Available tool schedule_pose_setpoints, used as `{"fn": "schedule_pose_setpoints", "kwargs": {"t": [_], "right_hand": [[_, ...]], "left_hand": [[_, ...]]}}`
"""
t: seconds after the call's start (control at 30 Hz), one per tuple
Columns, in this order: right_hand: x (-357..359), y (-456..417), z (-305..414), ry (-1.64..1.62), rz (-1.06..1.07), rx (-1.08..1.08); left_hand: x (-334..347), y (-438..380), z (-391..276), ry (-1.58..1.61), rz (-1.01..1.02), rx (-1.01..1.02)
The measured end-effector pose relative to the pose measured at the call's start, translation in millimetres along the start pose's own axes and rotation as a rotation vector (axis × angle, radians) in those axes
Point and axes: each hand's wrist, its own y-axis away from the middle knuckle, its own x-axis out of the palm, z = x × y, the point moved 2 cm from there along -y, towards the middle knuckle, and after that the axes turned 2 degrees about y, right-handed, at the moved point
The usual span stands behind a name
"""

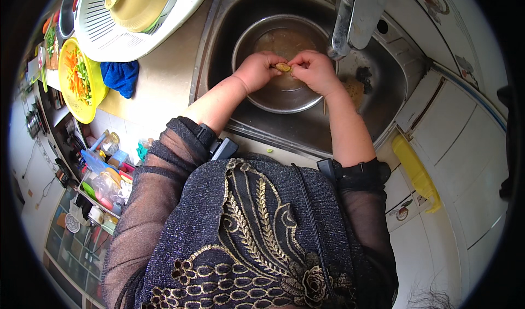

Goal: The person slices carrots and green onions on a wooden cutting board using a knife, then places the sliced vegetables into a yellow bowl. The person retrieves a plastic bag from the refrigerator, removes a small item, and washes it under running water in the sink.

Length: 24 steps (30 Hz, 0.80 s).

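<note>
Over a round metal basin [283, 108] in the sink, my two hands meet at the fingertips. A small yellow-brown piece of food [283, 67], which looks like ginger, is pinched in the fingers of my left hand [259, 69]. The fingertips of my right hand [316, 71] are closed at the piece's right end and also grip it. Cloudy brownish water [287, 40] stands in the basin below. My palms are turned away, so part of the grip is hidden.
The chrome faucet [348, 25] overhangs the basin's right side. Behind my right forearm, a tan scrubber [354, 91] lies in the steel sink [389, 62]. At left are a white draining basket [96, 21], a blue cloth [119, 77] and a yellow bowl [96, 89] of cut vegetables.
</note>
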Motion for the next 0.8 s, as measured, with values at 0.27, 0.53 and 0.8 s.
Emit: {"fn": "schedule_pose_setpoints", "kwargs": {"t": [0.27,0.53,0.8], "right_hand": [[7,4,2,-0.068,0.024,0.111],[11,5,1,-0.178,0.07,0.193],[7,1,-4,-0.412,0.068,0.202]], "left_hand": [[-3,1,-5,-0.214,-0.108,0.175],[-2,1,-7,-0.351,-0.151,0.247],[-4,-1,-3,-0.307,-0.186,0.243]]}}
